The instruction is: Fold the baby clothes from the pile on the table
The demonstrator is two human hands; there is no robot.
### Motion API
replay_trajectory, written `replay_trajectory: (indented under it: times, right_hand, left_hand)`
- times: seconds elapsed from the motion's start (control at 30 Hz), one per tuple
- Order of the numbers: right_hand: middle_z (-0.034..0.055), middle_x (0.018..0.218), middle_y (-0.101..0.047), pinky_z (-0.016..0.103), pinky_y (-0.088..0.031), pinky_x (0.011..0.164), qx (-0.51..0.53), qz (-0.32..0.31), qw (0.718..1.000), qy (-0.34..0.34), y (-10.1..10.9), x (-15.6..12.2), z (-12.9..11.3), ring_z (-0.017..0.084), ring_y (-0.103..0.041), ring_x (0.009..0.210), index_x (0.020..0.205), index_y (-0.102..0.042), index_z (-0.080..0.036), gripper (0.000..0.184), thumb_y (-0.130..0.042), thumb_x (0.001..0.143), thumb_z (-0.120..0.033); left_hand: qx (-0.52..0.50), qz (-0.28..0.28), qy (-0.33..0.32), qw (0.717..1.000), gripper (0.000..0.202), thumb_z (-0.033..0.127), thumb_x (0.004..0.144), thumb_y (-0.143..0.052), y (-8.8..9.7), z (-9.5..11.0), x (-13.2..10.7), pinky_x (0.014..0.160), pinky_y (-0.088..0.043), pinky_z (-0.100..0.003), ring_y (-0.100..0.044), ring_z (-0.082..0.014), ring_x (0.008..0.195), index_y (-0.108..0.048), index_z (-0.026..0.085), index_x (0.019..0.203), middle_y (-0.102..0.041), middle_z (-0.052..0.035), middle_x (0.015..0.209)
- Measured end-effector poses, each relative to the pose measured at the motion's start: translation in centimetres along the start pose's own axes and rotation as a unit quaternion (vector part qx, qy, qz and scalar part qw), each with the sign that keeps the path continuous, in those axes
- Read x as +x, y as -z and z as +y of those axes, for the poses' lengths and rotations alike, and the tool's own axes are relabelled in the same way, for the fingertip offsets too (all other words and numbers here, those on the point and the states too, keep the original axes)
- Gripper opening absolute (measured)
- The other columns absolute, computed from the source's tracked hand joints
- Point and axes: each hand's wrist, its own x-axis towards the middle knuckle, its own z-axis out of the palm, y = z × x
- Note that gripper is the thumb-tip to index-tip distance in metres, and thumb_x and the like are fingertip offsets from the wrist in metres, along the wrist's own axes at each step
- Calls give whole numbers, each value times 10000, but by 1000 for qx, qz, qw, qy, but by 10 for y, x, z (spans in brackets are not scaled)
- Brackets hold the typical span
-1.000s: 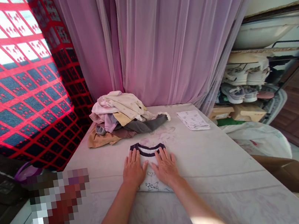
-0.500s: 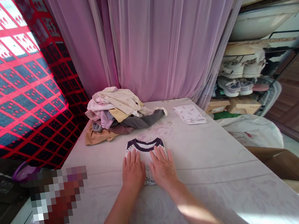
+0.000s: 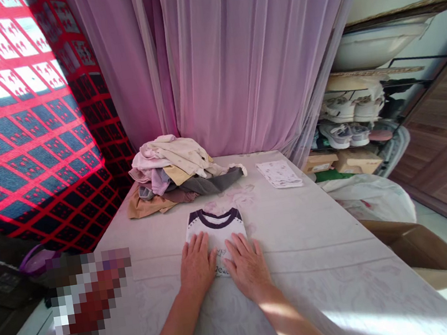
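A folded white shirt with a dark purple collar (image 3: pixel 215 227) lies on the pale patterned bed surface (image 3: pixel 326 264). My left hand (image 3: pixel 196 264) lies flat with fingers stretched over the shirt's near left corner. My right hand (image 3: pixel 244 265) lies flat beside it on the shirt's near right corner. Both hands press the near hem and hold nothing. Dark lettering shows between the hands.
A heap of unfolded clothes (image 3: pixel 174 175) sits at the far left of the bed. A small folded patterned cloth (image 3: pixel 280 173) lies far right. Pink curtains hang behind. An open cardboard box (image 3: pixel 425 255) and a shoe rack (image 3: pixel 355 120) stand to the right.
Both hands have slid toward me along the shirt, from near the collar down to its near hem. More of the shirt's upper part now shows.
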Motion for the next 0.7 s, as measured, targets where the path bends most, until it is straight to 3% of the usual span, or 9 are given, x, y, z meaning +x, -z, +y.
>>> replay_trajectory:
  times: [0.1, 0.23, 0.37, 0.5, 0.7]
  right_hand:
    - [102, 1465, -454, 536, -202, 1119, -12, 41, 998, -55, 2, -15, 19, 270, -339, 1377, 1341, -531, -227, 427, -372, 962, -341]
    - [163, 1429, -470, 602, -187, 1092, -24, 80, 988, -133, 4, -23, 38, 336, -286, 1389, 1169, -623, -166, 372, -409, 937, -363]
    - [172, 1393, -498, 595, -211, 1084, -1, 83, 988, -127, 4, -21, 40, 343, -306, 1377, 1006, -641, -172, 299, -449, 927, -387]
    - [153, 1397, -498, 588, -225, 1083, 20, 47, 991, -124, 5, -16, 37, 342, -304, 1382, 918, -654, -196, 273, -518, 895, -431]
    - [148, 1373, -530, 497, -328, 1036, 39, -2, 990, -134, 22, -4, 26, 327, -376, 1347, 857, -679, -192, 176, -566, 851, -327]
  left_hand:
    - [2, 23, 24, 999, 476, 355, 936, -378, 7, -21, -13, 1106, -328, -457, -428, -273, 1342, -514, 166, 1352, -528, -125, 1412]
    - [40, 7, 147, 988, 461, 421, 928, -391, 21, -39, -28, 1118, -202, -595, -332, -346, 1390, -593, 177, 1262, -474, -134, 1457]
    - [17, -21, 180, 983, 421, 427, 919, -411, 30, -35, -31, 1126, -161, -588, -343, -325, 1386, -612, 217, 1225, -513, -92, 1432]
    - [-10, -23, 221, 975, 306, 416, 891, -459, 34, -29, -22, 1095, -169, -625, -343, -340, 1380, -674, 241, 1023, -538, -71, 1411]
    - [-12, -80, 266, 961, 234, 380, 847, -500, 48, -22, -10, 1059, -237, -607, -349, -346, 1376, -673, 225, 874, -513, -87, 1429]
